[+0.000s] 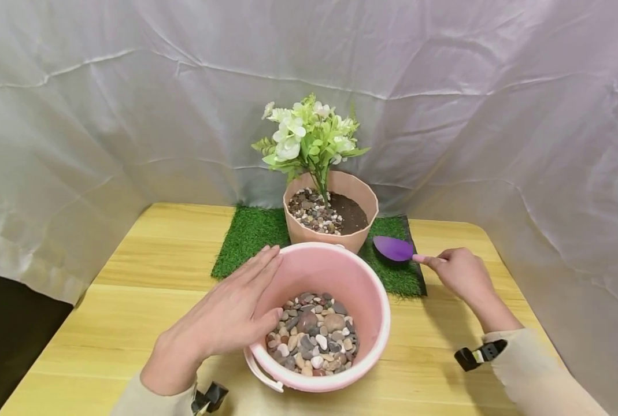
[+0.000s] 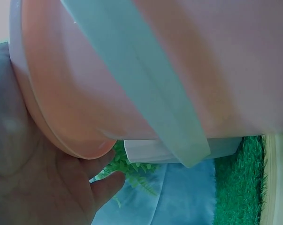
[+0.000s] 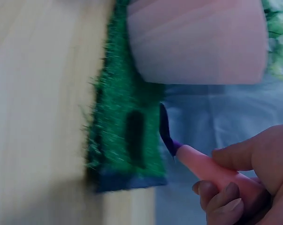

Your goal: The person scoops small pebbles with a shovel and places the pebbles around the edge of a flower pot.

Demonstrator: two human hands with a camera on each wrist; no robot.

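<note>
My left hand [image 1: 225, 309] rests with straight fingers on the left rim of a pink bucket [image 1: 314, 274], thumb lying over the inside edge. Mixed pebbles [image 1: 319, 342] cover the bucket's bottom. On the right, my right hand [image 1: 462, 274] grips the pink handle of a purple garden trowel [image 1: 393, 248]; its blade is held above the artificial grass, casting a shadow in the right wrist view. Behind the bucket stands a pink plant pot [image 1: 309, 236] with a white-flowered plant [image 1: 309, 136]. Small pebbles [image 1: 314, 211] cover its left part, dark soil [image 1: 352, 215] its right.
The pot stands on a green artificial grass mat [image 1: 259, 231] toward the back of the wooden table [image 1: 126, 300]. A pale bucket handle [image 2: 141, 89] hangs down the bucket's side. Grey cloth [image 1: 184, 115] hangs behind and along both sides.
</note>
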